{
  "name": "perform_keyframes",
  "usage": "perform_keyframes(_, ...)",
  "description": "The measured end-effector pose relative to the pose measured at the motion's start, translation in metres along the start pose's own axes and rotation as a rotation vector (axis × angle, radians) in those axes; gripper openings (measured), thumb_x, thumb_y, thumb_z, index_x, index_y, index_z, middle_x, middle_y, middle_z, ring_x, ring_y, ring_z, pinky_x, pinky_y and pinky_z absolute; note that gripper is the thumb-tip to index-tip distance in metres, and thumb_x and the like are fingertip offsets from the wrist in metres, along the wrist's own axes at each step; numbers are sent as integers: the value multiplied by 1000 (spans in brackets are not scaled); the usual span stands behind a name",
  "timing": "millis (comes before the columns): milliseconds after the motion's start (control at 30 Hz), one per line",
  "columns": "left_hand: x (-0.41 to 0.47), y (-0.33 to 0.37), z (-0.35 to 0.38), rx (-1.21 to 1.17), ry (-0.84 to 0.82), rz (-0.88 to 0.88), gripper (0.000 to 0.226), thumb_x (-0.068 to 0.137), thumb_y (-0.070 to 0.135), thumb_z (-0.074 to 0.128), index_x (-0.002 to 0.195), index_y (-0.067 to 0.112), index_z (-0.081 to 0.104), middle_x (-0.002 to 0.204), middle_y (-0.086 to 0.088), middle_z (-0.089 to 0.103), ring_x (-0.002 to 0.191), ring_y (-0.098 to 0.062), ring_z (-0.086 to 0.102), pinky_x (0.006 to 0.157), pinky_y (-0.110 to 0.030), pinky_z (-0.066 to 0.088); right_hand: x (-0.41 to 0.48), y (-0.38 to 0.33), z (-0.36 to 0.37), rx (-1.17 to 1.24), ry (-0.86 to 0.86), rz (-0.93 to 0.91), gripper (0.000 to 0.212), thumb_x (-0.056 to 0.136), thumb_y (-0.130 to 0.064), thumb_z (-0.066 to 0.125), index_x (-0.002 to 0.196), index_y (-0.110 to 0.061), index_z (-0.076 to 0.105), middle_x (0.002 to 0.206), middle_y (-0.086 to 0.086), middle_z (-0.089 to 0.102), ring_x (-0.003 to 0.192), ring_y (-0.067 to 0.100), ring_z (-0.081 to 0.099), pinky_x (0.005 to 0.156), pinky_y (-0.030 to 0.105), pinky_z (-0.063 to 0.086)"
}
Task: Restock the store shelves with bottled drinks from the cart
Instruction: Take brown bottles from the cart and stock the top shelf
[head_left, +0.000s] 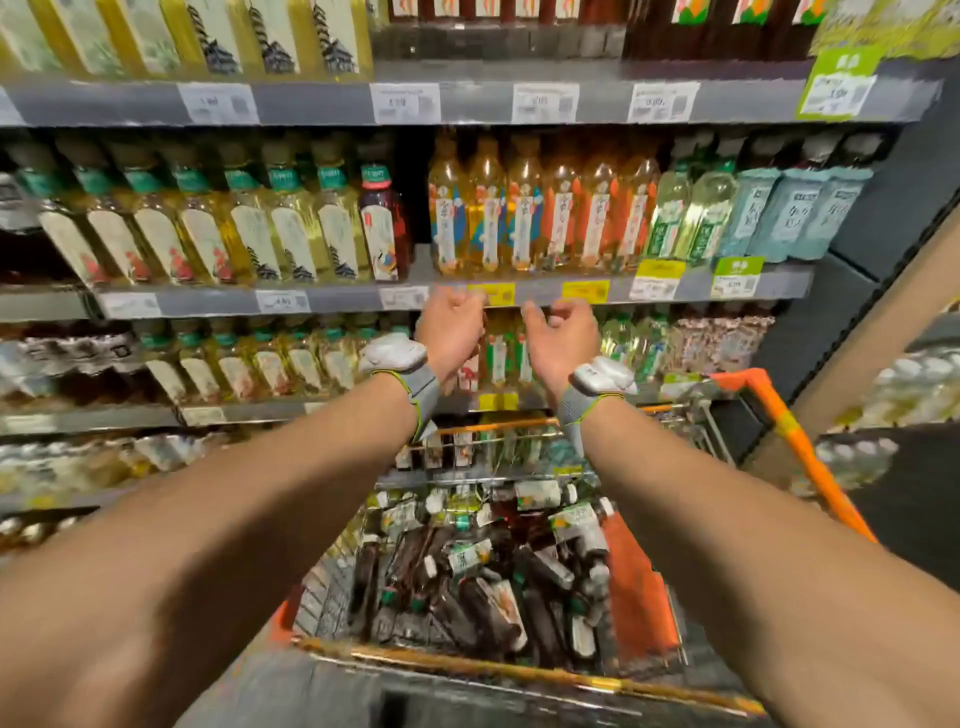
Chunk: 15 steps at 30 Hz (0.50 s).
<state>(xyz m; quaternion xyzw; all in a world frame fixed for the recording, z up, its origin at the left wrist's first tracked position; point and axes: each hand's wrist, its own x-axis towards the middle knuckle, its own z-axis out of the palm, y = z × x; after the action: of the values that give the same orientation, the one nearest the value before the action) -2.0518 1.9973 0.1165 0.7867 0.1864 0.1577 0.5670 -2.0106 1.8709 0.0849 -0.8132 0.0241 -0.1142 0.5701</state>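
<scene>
So nearest the camera you've got the cart (644, 613), orange-framed wire basket, loaded with bottled drinks (498, 587) lying on their sides in a jumble. Mostly dark ones with white labels, a few pale green-label ones toward the far end. Long axes point every which way, no neat row to grab from.

Both forearms reach out over the basket, each with a grey wrist band carrying a white device. The left hand (451, 325) and right hand (562, 338) are up at the front edge of the middle shelf (332, 301), right by the yellow price tags. Both look empty: fingers loosely curled, half open, nothing held as far as I can see. There's motion blur around the fingertips, so I can't rule out a light touch on the shelf edge.

The thing that matters for the next move, I'd say: stock is below and nearer than the hands, so either hand has to drop down and pull back toward the body into the cart. They're about level, neither clearly closer to the pile.

Behind the hands, the amber bottles (540, 208) stand upright along that shelf's front edge in a tight row. Just left of them is a dark gap beside a lone red bottle (382, 228), which looks like a possible restock spot.
</scene>
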Motion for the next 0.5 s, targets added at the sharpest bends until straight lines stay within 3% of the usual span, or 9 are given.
perform_keyframes(133,-12,-49,-8,7,-15,-92,36,78,46,47,58,19,58,64,-12,60,65,-25,60,64,-34,43,-30,47,26,-42,-9,42,42,91,-48,67,113,-13,60,98,3,65,93,26,62,73,27,37)
perform_keyframes(233,-14,-85,-1,-10,-76,-191,34,78,45,46,75,13,59,81,-16,58,78,-27,55,75,-45,49,-53,80,44,5,-22,89,34,82,-49,68,95,-19,61,75,-9,67,64,5,59,53,12,34)
perform_keyframes(300,-15,-112,7,0,-103,-250,25,90,37,50,79,16,57,87,-13,60,84,-26,56,85,-49,54,-59,108,55,8,51,62,33,79,-45,72,90,-14,66,69,-3,69,61,11,62,52,19,35)
perform_keyframes(367,-16,-136,19,-20,-66,-326,24,100,25,52,80,13,59,83,-13,59,82,-26,56,80,-47,52,-61,137,67,-106,-42,165,35,85,-44,75,98,-12,67,85,6,70,75,22,63,61,26,28)
perform_keyframes(433,-14,-158,30,-1,-3,-389,27,101,23,53,86,3,65,80,-17,59,80,-28,55,73,-42,45,-62,164,74,-129,-153,236,30,87,-45,74,95,-20,60,79,-4,63,67,14,55,56,25,27)
perform_keyframes(500,-11,-176,39,17,4,-459,30,102,21,49,87,1,64,79,-21,60,76,-34,53,67,-40,45,-62,189,80,-149,-225,250,29,90,-45,71,97,-23,53,77,-13,53,63,4,47,51,14,30)
